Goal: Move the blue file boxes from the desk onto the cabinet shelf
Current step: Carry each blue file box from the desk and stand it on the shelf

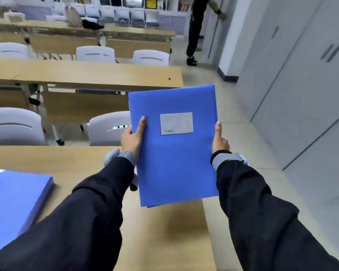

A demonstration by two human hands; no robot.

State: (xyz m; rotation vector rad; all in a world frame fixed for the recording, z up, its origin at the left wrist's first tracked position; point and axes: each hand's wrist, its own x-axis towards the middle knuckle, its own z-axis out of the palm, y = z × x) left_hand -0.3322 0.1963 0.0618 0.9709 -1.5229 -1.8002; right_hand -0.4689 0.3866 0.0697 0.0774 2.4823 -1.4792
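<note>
I hold a blue file box flat in front of me, its grey label facing up. More blue edges show beneath it, so it may be a small stack. My left hand grips its left edge with the thumb on top, and my right hand grips the right edge the same way. The box hovers above the right end of the wooden desk. Another blue file box lies on the desk at the far left. Grey cabinets with shut doors line the right wall.
Rows of wooden desks and grey chairs fill the room ahead. An aisle of pale floor runs between the desks and the cabinets. A person in dark clothes stands at the far end of the aisle.
</note>
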